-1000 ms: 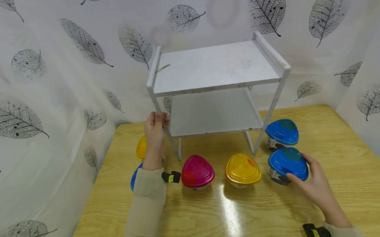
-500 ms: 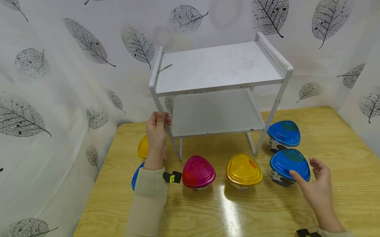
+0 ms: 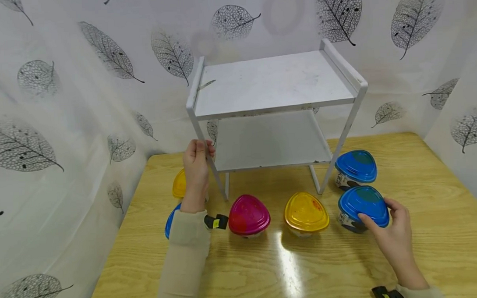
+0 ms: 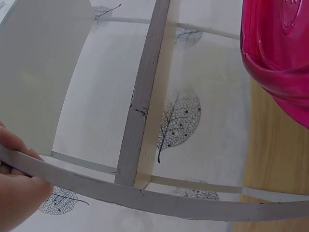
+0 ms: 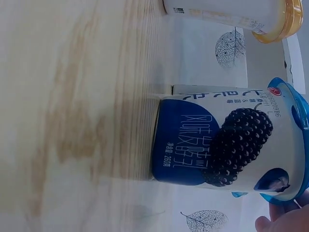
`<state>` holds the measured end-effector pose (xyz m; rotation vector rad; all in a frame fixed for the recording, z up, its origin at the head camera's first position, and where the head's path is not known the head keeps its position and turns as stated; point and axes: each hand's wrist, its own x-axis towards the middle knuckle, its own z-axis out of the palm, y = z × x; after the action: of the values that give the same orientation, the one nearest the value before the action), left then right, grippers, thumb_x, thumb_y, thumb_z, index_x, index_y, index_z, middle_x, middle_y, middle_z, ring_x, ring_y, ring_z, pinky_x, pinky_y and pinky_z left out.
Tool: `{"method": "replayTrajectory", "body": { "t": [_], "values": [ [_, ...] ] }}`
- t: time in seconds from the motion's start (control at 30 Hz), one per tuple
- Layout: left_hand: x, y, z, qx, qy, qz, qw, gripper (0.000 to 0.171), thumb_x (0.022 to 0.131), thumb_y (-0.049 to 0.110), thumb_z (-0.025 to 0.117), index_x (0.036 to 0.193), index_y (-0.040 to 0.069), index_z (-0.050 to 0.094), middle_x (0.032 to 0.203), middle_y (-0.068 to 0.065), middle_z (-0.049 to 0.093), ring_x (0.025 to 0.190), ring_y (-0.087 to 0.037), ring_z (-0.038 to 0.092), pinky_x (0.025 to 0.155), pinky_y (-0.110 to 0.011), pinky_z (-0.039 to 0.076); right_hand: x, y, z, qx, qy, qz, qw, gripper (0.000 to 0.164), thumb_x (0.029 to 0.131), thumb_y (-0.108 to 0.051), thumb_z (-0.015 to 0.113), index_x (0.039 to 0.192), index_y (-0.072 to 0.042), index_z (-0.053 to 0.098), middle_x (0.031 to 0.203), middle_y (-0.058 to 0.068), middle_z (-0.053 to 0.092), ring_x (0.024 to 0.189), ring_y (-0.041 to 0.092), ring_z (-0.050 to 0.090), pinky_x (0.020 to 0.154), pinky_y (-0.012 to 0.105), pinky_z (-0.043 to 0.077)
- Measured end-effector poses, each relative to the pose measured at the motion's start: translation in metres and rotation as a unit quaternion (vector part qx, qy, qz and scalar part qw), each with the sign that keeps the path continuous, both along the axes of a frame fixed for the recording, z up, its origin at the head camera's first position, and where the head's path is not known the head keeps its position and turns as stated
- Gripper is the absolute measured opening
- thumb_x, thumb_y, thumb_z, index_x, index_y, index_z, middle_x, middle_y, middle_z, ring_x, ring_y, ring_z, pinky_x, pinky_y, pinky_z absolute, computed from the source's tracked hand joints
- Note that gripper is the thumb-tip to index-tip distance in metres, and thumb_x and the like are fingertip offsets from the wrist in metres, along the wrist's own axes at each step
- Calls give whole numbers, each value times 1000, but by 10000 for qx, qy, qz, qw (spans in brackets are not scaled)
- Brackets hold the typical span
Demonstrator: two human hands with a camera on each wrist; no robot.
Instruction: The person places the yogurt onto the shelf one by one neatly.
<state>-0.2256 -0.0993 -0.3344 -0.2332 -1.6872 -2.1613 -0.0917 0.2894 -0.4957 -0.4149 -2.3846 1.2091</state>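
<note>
My left hand [image 3: 196, 170] grips the left front leg of a white two-tier shelf rack [image 3: 275, 84]. In the left wrist view its fingers [image 4: 14, 142] wrap around the frame bar. At the right front stands a yogurt cup [image 3: 362, 204] with a blue lid. My right hand [image 3: 397, 237] holds that lid, thumb at the front edge and fingers at the right side. The right wrist view shows the cup's printed wall [image 5: 217, 140] with a blackberry picture, upright on the wooden table, and fingertips at the lid's rim.
Behind the held cup stands another blue-lidded cup [image 3: 356, 166]. A pink-lidded cup [image 3: 248, 215] and a yellow-lidded cup [image 3: 305, 211] stand before the rack. Partly behind my left arm are a yellow-lidded cup [image 3: 179, 185] and a blue-lidded cup [image 3: 171, 223]. A leaf-patterned curtain [image 3: 76, 128] surrounds the table [image 3: 243, 271].
My right hand loosened from the blue-lidded yogurt cup, its fingers moving off to the right, then came back onto the lid. The cup stayed in place. My left hand kept its grip on the rack.
</note>
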Motion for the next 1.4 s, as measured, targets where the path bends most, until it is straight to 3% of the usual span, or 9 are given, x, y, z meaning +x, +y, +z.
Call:
{"method": "replayTrajectory", "body": {
  "t": [0.17, 0.27, 0.4, 0.5, 0.8, 0.97, 1.3, 1.4],
  "values": [
    [0, 0, 1, -41, -37, 19, 10000, 25, 95, 19, 36, 77, 7, 49, 75, -2, 54, 69, -13, 50, 69, -28, 43, 7, -13, 38, -189, 42, 549, 9983, 67, 80, -14, 66, 130, 9, 28, 127, 29, 28, 119, 43, 25, 102, 47, 17],
    [0, 0, 1, -51, -69, 48, 10000, 25, 95, 19, 37, 78, 7, 50, 74, -2, 54, 68, -13, 50, 69, -27, 43, 8, -12, 49, -208, 99, 1000, 9947, 64, 82, -8, 63, 131, 11, 26, 129, 32, 25, 123, 39, 21, 104, 33, 14],
    [1, 0, 1, -46, -80, 67, 9999, 25, 95, 18, 36, 78, 6, 50, 73, -2, 54, 68, -14, 50, 67, -24, 43, 7, -6, 50, -252, 170, 1518, 9879, 62, 84, -3, 59, 132, 10, 22, 130, 31, 23, 127, 14, 19, 96, 9, 15],
    [1, 0, 2, -34, -73, 60, 9999, 25, 96, 18, 36, 78, 6, 50, 72, -2, 54, 68, -14, 49, 67, -24, 43, 6, -1, 47, -295, 142, 1755, 9839, 62, 85, -2, 56, 134, 8, 20, 131, 29, 22, 125, 2, 18, 93, 5, 17],
    [1, 0, 1, -43, -43, 49, 10000, 25, 96, 18, 36, 78, 6, 50, 73, -7, 54, 68, -16, 49, 67, -27, 42, 6, 3, 44, -404, 489, 2175, 9740, 59, 85, 6, 53, 136, 0, 25, 133, 5, 27, 125, 2, 21, 93, 7, 21],
    [0, 0, 0, -44, -21, 73, 10000, 25, 96, 17, 35, 78, 7, 50, 74, -10, 53, 68, -16, 49, 67, -26, 42, 6, 4, 44, -408, 585, 2250, 9718, 60, 84, 7, 53, 137, -4, 26, 132, -2, 28, 123, 1, 22, 92, 7, 22],
    [0, -1, -1, -130, 6, 82, 9999, 25, 95, 20, 37, 79, 6, 51, 72, -2, 54, 68, -17, 49, 65, -23, 43, 7, 7, 35, -1032, 641, 2137, 9693, 62, 87, 7, 48, 139, -3, 16, 141, 7, 22, 126, 4, 21, 97, 10, 17],
    [0, -1, -1, -116, -12, 105, 9999, 25, 95, 19, 37, 78, 6, 51, 72, -6, 54, 67, -18, 49, 65, -23, 43, 8, 9, 31, -1196, 562, 2169, 9672, 65, 86, 7, 49, 140, -5, 14, 142, 11, 19, 127, 5, 18, 98, 10, 16]
  ]
}}
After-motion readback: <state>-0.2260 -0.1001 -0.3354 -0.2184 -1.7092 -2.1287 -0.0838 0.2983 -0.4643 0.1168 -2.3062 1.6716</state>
